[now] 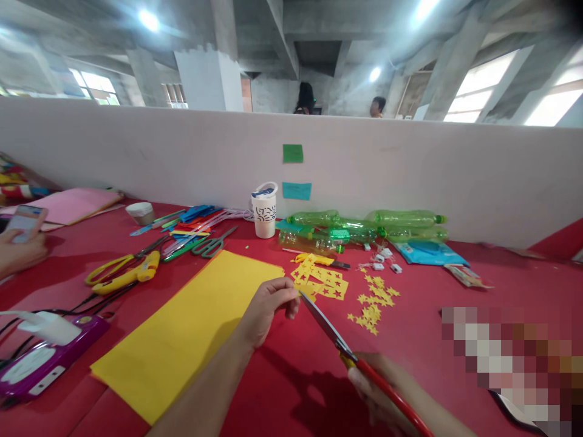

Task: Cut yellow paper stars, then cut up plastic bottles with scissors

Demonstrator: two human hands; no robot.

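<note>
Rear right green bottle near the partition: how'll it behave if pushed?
Likely light for its size: the rear bottle is see-through, no liquid visible. Round and on its side, it's apt to roll, though the front bottle may block it. The smooth-looking plastic might slip.

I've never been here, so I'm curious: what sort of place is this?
Probably a shared craft workroom, perhaps in an unfinished building. The right hand holds scissors over a red table bearing yellow paper and cut-out stars; a low partition stands behind, and bare concrete beams cross overhead.
</note>
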